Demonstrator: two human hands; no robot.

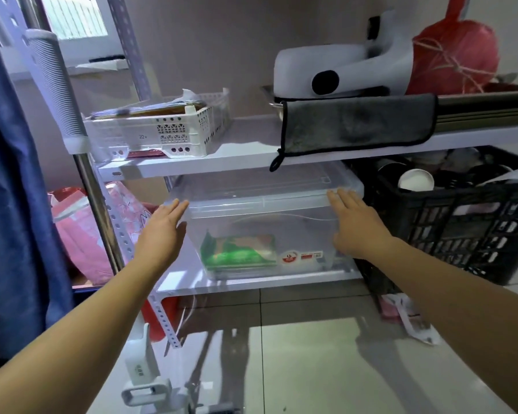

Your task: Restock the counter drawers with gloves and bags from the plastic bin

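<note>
A clear plastic bin [260, 225] with a clear lid stands on the lower white shelf [251, 286]. Through its front wall I see a green packet [237, 252] and white packs with a red label [302, 258] lying on its bottom. My left hand [162, 231] is flat beside the bin's left end, fingers stretched out toward the lid's corner. My right hand [356, 222] lies flat against the bin's right end, fingertips at the lid's edge. Neither hand has closed around anything. No drawers are in view.
A black crate [461, 228] with cups stands tight against the bin's right side. On the upper shelf sit a white basket [168, 130] of papers, a grey towel [356, 124], a white appliance [341, 73] and a red bag [455, 58]. Pink bags [87, 231] lie at left behind a slotted post.
</note>
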